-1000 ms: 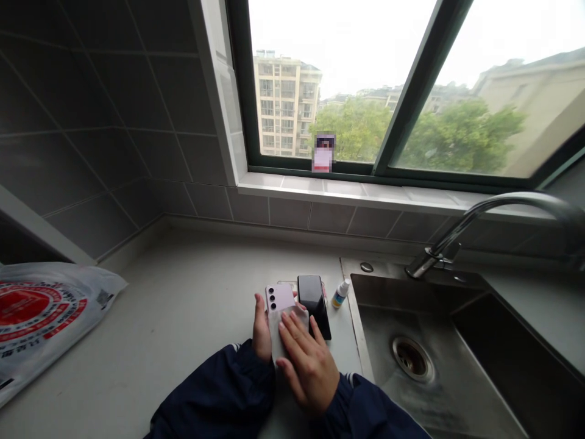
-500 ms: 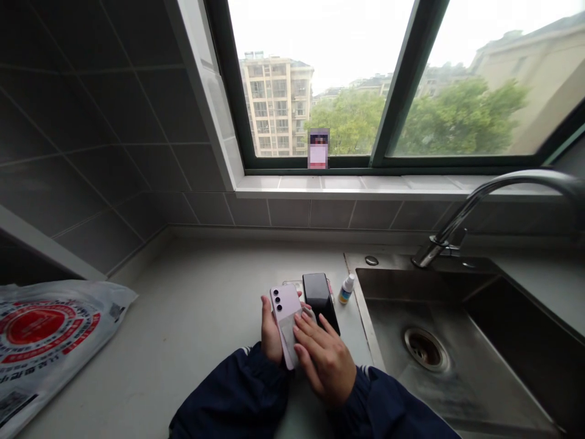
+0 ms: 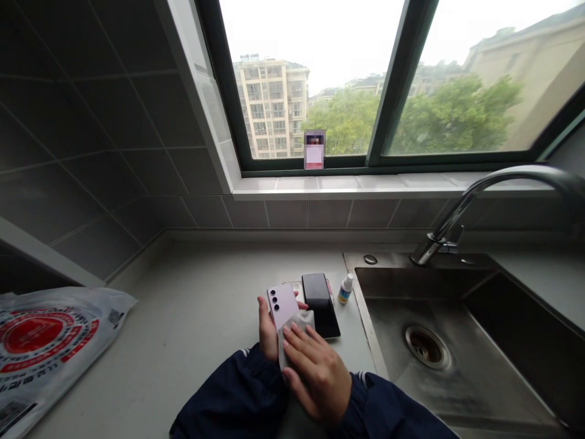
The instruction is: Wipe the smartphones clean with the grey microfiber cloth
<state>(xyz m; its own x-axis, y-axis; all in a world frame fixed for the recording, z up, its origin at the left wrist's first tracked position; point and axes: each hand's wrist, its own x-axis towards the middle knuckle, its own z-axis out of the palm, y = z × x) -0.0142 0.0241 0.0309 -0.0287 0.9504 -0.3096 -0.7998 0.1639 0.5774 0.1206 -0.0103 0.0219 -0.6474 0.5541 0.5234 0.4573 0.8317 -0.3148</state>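
A pale lilac smartphone (image 3: 284,302) lies back side up in my left hand (image 3: 269,332), its three camera lenses at the upper left. The thumb runs along one edge and fingertips show at the other. My right hand (image 3: 319,372) presses a thin grey wipe (image 3: 305,318) flat against the lower back of the phone. That wipe hides the phone's lower half. Just beyond the hands, a black tablet-like slab (image 3: 320,302) rests on the counter, partly over a pale flat item (image 3: 295,285). A small white-capped bottle (image 3: 346,289) stands to its right.
On the right is a steel sink (image 3: 365,317) with a curved chrome faucet (image 3: 457,210). A printed plastic bag (image 3: 59,341) lies on the counter (image 3: 183,341) at the left. Behind runs a tiled window sill (image 3: 338,183), with a small blurred pink-and-purple item (image 3: 314,152) by the window.
My right hand has slid down and slightly left over the phone with the wipe. More of the wipe now shows above the fingers, and the black slab's lower end is more exposed.
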